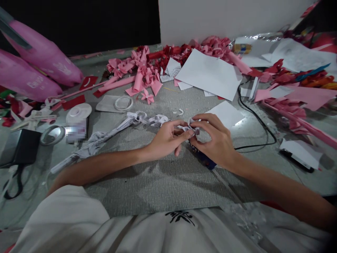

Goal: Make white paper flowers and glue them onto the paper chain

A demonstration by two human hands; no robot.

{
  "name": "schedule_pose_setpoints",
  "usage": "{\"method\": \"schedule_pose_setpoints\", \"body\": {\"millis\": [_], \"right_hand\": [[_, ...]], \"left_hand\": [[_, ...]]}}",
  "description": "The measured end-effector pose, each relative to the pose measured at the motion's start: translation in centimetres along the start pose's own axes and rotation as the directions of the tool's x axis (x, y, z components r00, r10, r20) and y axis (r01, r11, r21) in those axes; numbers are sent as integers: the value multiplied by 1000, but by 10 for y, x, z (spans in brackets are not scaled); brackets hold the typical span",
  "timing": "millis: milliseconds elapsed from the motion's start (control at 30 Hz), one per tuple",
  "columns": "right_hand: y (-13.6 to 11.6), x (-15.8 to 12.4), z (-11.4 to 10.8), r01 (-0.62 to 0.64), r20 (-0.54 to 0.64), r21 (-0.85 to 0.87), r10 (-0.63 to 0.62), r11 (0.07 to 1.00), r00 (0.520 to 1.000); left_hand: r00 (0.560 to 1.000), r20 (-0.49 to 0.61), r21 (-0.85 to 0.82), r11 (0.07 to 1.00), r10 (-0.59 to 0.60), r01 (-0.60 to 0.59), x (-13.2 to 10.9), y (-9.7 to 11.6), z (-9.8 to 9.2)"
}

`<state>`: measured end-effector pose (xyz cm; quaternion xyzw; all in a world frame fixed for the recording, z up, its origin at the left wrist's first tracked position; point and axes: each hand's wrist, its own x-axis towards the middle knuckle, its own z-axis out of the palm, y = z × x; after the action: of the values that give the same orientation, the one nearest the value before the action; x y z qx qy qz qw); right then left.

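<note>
Near the middle of the mat, my left hand (168, 138) pinches the right end of a pale grey-white paper garland (158, 120). My right hand (217, 140) curls its thumb and fingers round the same small folded paper piece, close to the left fingertips. From there the garland runs leftward, with loops and then long folded strips (97, 138) beside my left forearm. A dark blue object (205, 160) with a thin clear stick lies under my right hand, partly hidden by it.
Pink and red paper scraps (142, 70) line the back, near white sheets (210, 73). A black cable (256, 114) curves at right. Pink bottles (50, 56), a tape roll (52, 135) and a black box (19, 147) are at left.
</note>
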<state>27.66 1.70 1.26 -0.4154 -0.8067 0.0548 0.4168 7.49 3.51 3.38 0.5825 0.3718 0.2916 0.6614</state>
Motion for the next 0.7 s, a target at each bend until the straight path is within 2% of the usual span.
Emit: {"method": "schedule_pose_setpoints", "body": {"millis": [267, 367, 500, 700], "right_hand": [[2, 0, 2, -16, 24, -5, 16, 1000, 1000], [3, 1, -1, -9, -39, -5, 9, 1000, 999], [4, 0, -6, 79, -165, -151, -104, 985, 981], [4, -5, -8, 250, -98, -332, -297, 910, 950]], "left_hand": [[1000, 12, -34, 999, -21, 21, 6, -1, -1], [1000, 29, -54, 998, -6, 8, 7, 3, -4], [998, 49, -88, 996, 36, -31, 5, 9, -7], [1000, -15, -62, 998, -10, 9, 2, 10, -5]]}}
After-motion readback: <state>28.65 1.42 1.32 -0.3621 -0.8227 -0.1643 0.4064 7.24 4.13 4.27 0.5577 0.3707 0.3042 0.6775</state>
